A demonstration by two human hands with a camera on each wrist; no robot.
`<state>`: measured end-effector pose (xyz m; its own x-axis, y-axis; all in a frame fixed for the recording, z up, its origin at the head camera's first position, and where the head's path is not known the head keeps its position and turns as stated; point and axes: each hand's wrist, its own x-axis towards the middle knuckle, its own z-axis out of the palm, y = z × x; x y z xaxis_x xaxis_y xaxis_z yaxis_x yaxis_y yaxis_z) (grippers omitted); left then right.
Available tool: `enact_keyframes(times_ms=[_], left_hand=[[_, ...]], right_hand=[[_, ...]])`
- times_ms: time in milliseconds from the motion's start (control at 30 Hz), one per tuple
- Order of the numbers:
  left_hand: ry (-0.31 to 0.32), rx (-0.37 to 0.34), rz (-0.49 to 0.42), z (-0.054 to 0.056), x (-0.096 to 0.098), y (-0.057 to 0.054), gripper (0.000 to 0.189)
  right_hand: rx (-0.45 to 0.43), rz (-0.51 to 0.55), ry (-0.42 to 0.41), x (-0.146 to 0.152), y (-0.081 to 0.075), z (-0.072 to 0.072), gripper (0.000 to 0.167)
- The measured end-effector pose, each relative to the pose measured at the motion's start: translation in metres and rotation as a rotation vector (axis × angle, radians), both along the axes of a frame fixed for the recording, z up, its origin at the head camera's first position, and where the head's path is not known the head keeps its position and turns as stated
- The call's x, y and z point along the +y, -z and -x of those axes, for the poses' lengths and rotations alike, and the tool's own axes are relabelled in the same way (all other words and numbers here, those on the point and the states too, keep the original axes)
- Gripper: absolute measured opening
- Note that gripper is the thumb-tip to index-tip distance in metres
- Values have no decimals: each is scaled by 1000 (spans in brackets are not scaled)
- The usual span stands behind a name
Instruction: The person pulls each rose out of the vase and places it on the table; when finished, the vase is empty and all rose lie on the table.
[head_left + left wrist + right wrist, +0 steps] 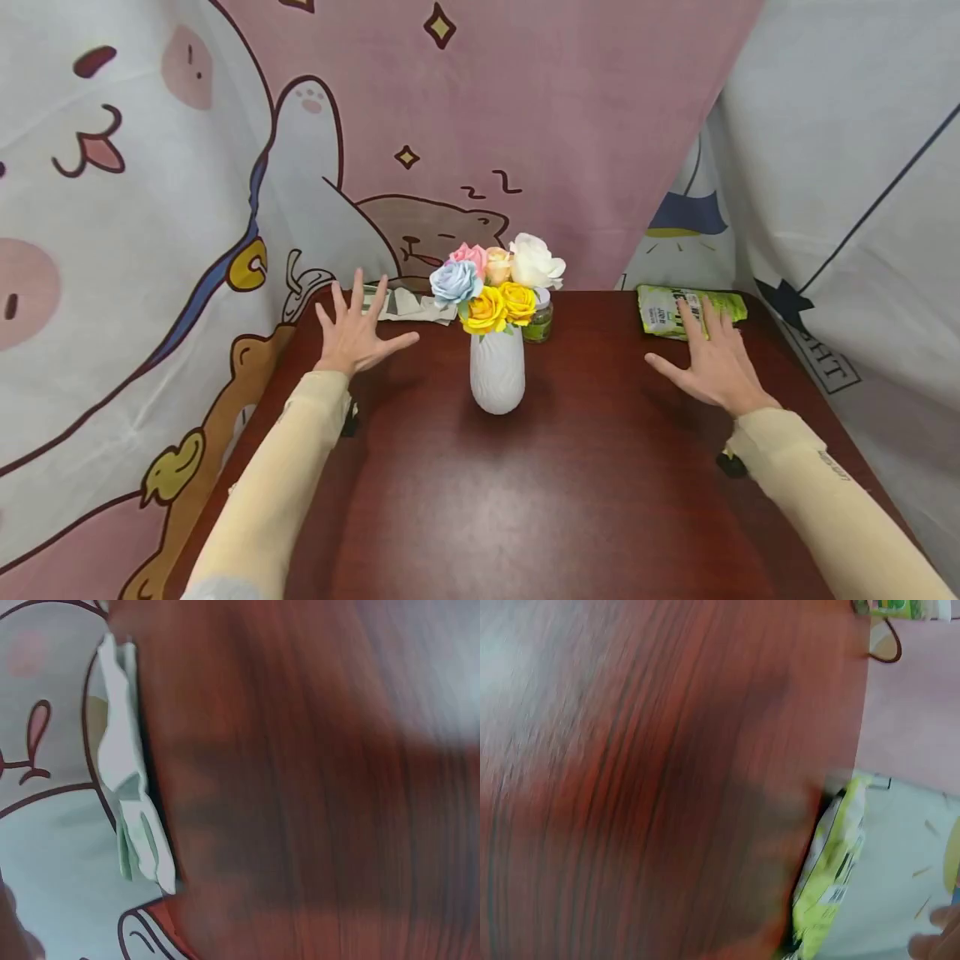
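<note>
L hand [352,337] fingers spread wide, empty, white bundle [416,308] approx 2 o'clock of it; R hand [716,364] also splayed, empty, green pkt [660,312] approx 11.

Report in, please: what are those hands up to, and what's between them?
Left hand, right hand spread, holding nothing. Green packet near right hand. Flower vase upright between hands.

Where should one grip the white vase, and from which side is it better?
Probably round the middle of the white vase, the right hand coming low from the right. The vase stands upright with a narrow, rounded body, while the flowers spread wider above it. The jar stands behind, to its right, so a low approach should avoid both.
</note>
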<state>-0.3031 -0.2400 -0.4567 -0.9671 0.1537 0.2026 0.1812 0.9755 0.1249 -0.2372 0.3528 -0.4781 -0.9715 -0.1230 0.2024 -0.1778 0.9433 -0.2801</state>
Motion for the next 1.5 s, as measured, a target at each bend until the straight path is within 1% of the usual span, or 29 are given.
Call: enact_keyframes(times_ms=[100, 200, 333, 400, 500, 567, 633, 733, 867, 967, 1067, 1133, 1200, 1367, 1500], left_hand=[[19, -48, -102, -3, 6, -2, 115], [52, -90, -204, -8, 15, -3, 112], [104, -141, -337, -15, 30, -2, 110], [128, -162, -408, -19, 38, -3, 109], [160, -197, -510, -25, 51, -4, 105], [186, -206, -552, -29, 59, -5, 102], [225, -206, -587, -33, 67, -6, 100], [311, -195, -661, -36, 79, -5, 97], [428, -217, -808, -40, 95, -3, 95], [484, -244, -906, -43, 107, -1, 98], [508, -248, -966, -47, 116, 1, 101], [510, -240, -995, -50, 121, 2, 102], [504, -223, -1014, -51, 125, 3, 102], [505, -193, -1064, -52, 132, 5, 101], [494, -182, -1080, -53, 135, 6, 98]], right_hand=[[-55, 84, -41, -12, -5, -1, 107], [-97, 162, -82, -27, -11, -3, 103], [-85, 231, -151, -47, -17, -4, 94], [-78, 259, -171, -58, -20, -4, 90], [-92, 314, -192, -74, -26, -5, 85], [-110, 361, -209, -85, -30, -5, 82], [-127, 424, -232, -96, -34, -6, 79], [-144, 516, -264, -112, -41, -7, 72], [-147, 619, -321, -133, -50, -4, 65], [-142, 689, -372, -148, -57, -2, 59], [-139, 764, -414, -160, -62, 0, 55], [-140, 819, -442, -166, -66, 1, 52], [-140, 853, -457, -172, -70, 2, 51], [-159, 911, -459, -184, -81, 2, 49], [-172, 967, -465, -191, -86, 3, 49]])
